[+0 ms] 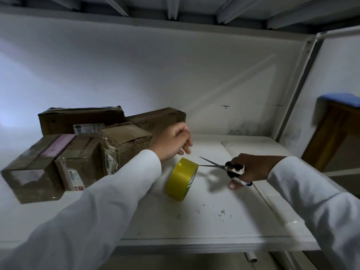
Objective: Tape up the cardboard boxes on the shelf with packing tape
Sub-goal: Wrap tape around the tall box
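item: shelf (224, 217), white, one level, scattered with small dark specks near its front edge. item: cardboard boxes (81, 152), a cluster of about five, packed close at the back left of the shelf; several show glossy clear tape and shipping labels already, one with a pink strip across its top (56, 147); whether every seam is sealed cannot be told from here. item: roll of yellow packing tape (182, 179), standing on edge near the middle of the shelf, just right of the boxes, not held. item: scissors (220, 165), black handles, blades parted, the lower blade's tip meeting the upper rim of the roll. left hand (173, 142), white sleeve, raised above the roll with fingers curled as if pinching a pulled end of tape; no strip is visible, so what it holds cannot be told. right hand (251, 168), white sleeve, fingers through the scissor handles, gripping them. status, as judged: a length of tape appears about to be cut; much of the stack looks taped, the rear boxes unconfirmed; pressing down the cut strip remains.
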`<control>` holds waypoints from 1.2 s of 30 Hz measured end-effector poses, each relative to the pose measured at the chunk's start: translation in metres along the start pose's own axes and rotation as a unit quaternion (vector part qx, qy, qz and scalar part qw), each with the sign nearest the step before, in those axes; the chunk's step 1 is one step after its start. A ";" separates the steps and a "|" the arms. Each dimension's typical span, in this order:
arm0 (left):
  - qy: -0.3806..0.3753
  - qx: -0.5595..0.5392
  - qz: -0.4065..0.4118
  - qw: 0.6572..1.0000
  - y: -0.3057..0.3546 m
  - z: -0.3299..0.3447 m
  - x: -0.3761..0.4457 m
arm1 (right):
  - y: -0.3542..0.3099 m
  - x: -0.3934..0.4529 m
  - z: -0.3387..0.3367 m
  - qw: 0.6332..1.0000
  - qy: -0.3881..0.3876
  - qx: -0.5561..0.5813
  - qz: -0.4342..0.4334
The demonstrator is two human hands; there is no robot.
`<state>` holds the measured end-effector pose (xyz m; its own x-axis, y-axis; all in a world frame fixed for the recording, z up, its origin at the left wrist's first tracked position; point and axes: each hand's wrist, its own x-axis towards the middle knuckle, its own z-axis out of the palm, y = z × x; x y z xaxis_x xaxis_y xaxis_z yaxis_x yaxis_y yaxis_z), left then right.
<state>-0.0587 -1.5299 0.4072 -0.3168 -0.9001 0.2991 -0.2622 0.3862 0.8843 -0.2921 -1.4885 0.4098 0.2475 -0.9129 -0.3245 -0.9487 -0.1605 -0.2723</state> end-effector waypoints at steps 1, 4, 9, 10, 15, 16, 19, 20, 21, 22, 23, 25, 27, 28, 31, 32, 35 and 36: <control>0.003 -0.003 0.004 1.000 0.000 0.000 -0.001 | -0.008 -0.003 0.000 1.000 -0.005 -0.006 0.001; 0.005 -0.004 0.017 1.000 0.003 0.002 -0.002 | -0.024 0.006 0.001 0.998 -0.006 -0.059 0.032; -0.001 0.097 0.070 0.993 0.001 0.000 -0.008 | -0.032 0.021 0.001 0.998 0.053 -0.038 0.023; 0.012 0.128 0.084 0.988 -0.001 -0.002 -0.009 | -0.032 0.022 0.001 0.997 0.073 -0.032 0.007; 0.191 -0.204 -0.039 0.959 -0.003 0.003 -0.008 | -0.032 0.026 0.004 0.988 0.154 -0.009 -0.025; 0.185 -0.274 -0.071 0.941 -0.004 0.003 -0.008 | -0.033 0.026 0.004 0.988 0.149 -0.010 -0.025; 0.087 -0.215 -0.083 0.969 -0.023 0.008 -0.013 | -0.036 0.028 0.011 0.994 0.092 -0.063 -0.011; 0.062 -0.168 -0.070 0.981 -0.029 0.010 -0.016 | -0.036 0.030 0.015 0.994 0.082 -0.068 -0.017; 0.041 -0.123 -0.058 0.990 -0.036 0.012 -0.018 | -0.036 0.030 0.017 0.994 0.081 -0.066 -0.023; 0.027 -0.090 -0.049 0.994 -0.041 0.012 -0.021 | -0.035 0.030 0.019 0.994 0.087 -0.058 -0.028; 0.020 -0.069 -0.044 0.996 -0.042 0.013 -0.022 | -0.033 0.030 0.019 0.994 0.089 -0.047 -0.029; 0.037 -0.086 -0.029 0.995 -0.038 0.014 -0.022 | -0.027 0.030 0.021 0.997 0.075 -0.006 -0.025; 0.059 -0.164 -0.041 0.984 -0.037 0.012 -0.019 | -0.023 0.030 0.022 0.998 0.056 0.038 -0.014; 0.059 -0.183 -0.049 0.980 -0.038 0.010 -0.018 | -0.020 0.031 0.023 0.997 0.050 0.056 -0.011; 0.022 -0.132 -0.041 0.990 -0.043 0.005 -0.022 | -0.014 0.032 0.024 0.995 0.047 0.085 -0.008; 0.010 -0.131 -0.035 0.991 -0.043 0.003 -0.024 | -0.013 0.032 0.024 0.996 0.047 0.082 -0.006; -0.012 -0.162 -0.036 0.986 -0.042 0.002 -0.024 | -0.011 0.032 0.021 0.996 0.071 0.056 -0.015; -0.002 -0.155 -0.040 0.987 -0.041 0.002 -0.023 | -0.010 0.032 0.021 0.994 0.088 0.053 -0.027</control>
<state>-0.0423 -1.5247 0.3635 -0.3096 -0.9242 0.2234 0.0049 0.2334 0.9724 -0.2705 -1.5085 0.3836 0.2506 -0.9572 -0.1450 -0.9065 -0.1795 -0.3821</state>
